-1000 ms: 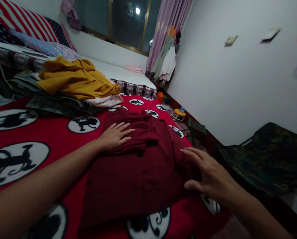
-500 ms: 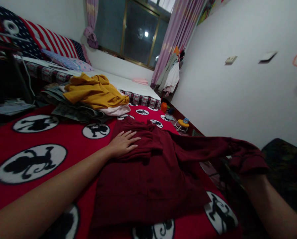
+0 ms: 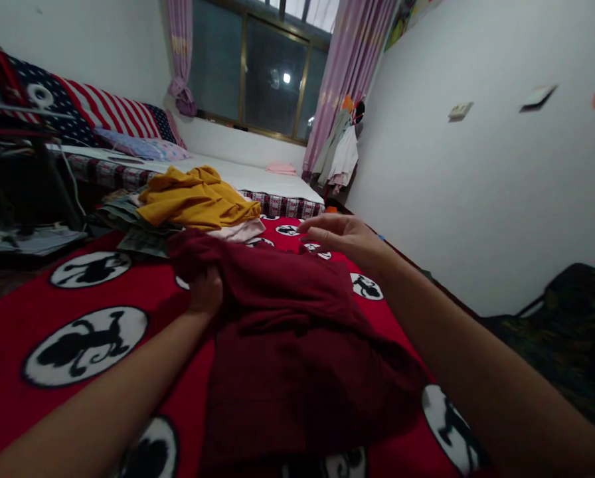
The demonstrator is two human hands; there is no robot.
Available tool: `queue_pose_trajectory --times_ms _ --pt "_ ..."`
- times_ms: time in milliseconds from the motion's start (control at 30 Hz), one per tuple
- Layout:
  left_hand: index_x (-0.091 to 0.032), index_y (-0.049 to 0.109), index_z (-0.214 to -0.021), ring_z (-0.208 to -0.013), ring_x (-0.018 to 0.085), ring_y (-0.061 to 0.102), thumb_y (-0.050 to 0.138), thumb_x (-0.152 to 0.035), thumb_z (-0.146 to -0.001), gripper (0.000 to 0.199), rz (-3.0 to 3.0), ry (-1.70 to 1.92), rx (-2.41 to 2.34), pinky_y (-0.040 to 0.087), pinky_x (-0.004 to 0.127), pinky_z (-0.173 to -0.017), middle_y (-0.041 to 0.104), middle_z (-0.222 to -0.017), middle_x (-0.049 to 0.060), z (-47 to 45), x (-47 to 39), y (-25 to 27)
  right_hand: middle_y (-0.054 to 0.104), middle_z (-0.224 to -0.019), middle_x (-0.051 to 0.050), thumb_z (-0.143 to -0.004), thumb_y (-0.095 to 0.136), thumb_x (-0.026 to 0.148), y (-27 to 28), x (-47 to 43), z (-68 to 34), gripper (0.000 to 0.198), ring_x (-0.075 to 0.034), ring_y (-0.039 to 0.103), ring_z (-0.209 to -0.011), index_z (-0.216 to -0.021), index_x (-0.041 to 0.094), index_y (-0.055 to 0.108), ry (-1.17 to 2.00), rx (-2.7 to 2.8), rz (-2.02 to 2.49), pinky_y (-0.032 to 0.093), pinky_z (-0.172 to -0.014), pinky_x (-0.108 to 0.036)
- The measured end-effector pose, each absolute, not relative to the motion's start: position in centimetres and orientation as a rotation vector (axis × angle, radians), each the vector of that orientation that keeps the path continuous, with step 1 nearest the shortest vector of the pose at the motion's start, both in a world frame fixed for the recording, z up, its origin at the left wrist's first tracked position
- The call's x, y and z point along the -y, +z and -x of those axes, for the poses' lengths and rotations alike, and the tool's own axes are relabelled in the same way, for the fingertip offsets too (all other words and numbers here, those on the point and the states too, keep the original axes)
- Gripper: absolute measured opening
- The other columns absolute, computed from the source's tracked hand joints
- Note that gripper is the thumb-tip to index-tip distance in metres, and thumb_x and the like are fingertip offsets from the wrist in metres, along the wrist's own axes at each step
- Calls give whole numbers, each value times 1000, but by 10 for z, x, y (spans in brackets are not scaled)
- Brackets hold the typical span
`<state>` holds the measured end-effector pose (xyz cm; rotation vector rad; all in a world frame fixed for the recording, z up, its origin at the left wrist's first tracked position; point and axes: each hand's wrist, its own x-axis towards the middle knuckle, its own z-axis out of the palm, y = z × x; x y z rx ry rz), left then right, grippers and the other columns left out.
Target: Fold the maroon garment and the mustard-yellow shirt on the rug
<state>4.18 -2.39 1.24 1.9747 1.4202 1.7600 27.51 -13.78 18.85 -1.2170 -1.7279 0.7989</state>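
A dark red long-sleeved top point(image 3: 287, 358) lies spread over a red blanket point(image 3: 172, 372) printed with black monkey figures in white circles. My left hand point(image 3: 206, 292) is closed on a sleeve end of the top, left of its body and slightly raised; the cloth hides most of the fingers. That sleeve stretches across the upper part of the garment. My right hand point(image 3: 350, 239) hovers over the top's far right side, fingers apart and pointing left, holding nothing.
Beyond the left hand sits a pile of clothes with a mustard-yellow garment point(image 3: 198, 199) uppermost. A white-covered bed point(image 3: 248, 176) stands behind, below the window. At left is a dark stand point(image 3: 33, 172); a dark patterned chair-like shape point(image 3: 551, 332) is at right.
My right hand has swung from the far right to above the top and let go of the sleeve. My left hand, flat before, now grips a sleeve end and has shifted left.
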Motion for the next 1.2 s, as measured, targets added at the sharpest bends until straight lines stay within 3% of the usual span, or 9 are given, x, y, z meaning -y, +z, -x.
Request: queue_pose_trajectory --times_ms 67,167,333,433,533,633,767,1000,1200 --pt "-10 26 -145 -143 35 27 44 -28 -92 59 -1936 1853 -1471 24 54 -117 30 -151 23 -35 18 14 72 -94 -6 -80 67 42 164 147 -290 32 -15 67 -87 -96 15 70 715 1705 1349 54 -78 -28" --pt "-9 43 -138 -138 32 35 57 -19 -82 58 -1931 1892 -1521 29 44 -118 28 -151 20 -35 12 18 73 -99 -9 -78 67 38 122 168 -326 29 -19 67 -92 -95 15 71 564 1713 1637 52 -87 -34" --pt "-18 65 -116 -128 27 46 51 -22 -88 32 -2181 1754 -1359 34 44 -114 53 -136 10 -45 25 35 68 -117 -12 -77 66 40 76 223 -376 43 -25 63 -109 -114 17 67 360 1745 1979 46 -97 -38" --pt "-23 68 -110 -113 23 59 49 -39 -92 31 -2437 1252 -912 44 36 -104 68 -115 6 -54 39 46 70 -109 -12 -74 67 45 66 253 -394 55 -26 66 -98 -123 18 62 394 1728 2149 50 -87 -37" --pt "-21 67 -117 -110 24 61 62 -50 -82 47 -2622 619 -635 46 33 -99 67 -119 8 -61 45 51 73 -92 -8 -69 70 45 61 271 -404 55 -25 67 -84 -119 20 65 372 1721 2218 51 -76 -35" --pt "-19 61 -128 -122 24 55 70 -36 -72 59 -2694 315 -556 40 31 -106 58 -134 9 -58 42 54 73 -85 -6 -69 67 42 62 277 -404 38 -24 67 -80 -100 20 71 364 1653 2148 51 -73 -33" --pt "-20 61 -128 -129 22 51 57 -7 -62 67 -2684 161 -626 36 28 -110 54 -141 5 -40 29 58 72 -83 -6 -72 63 48 73 276 -396 32 -25 67 -80 -85 19 69 331 1488 2056 51 -70 -32" --pt "-24 74 -104 -110 19 64 45 -3 -65 53 -2662 365 -963 47 25 -95 72 -114 0 -28 8 45 73 -96 -6 -68 71 40 88 275 -368 38 -24 68 -88 -100 19 68 714 1519 1908 54 -75 -32" --pt "-25 74 -105 -104 20 66 46 -6 -72 48 -2553 989 -1254 48 28 -90 73 -109 0 -33 27 63 73 -90 -7 -69 70 44 99 268 -349 36 -24 69 -83 -93 17 70 692 1445 1861 55 -72 -32"
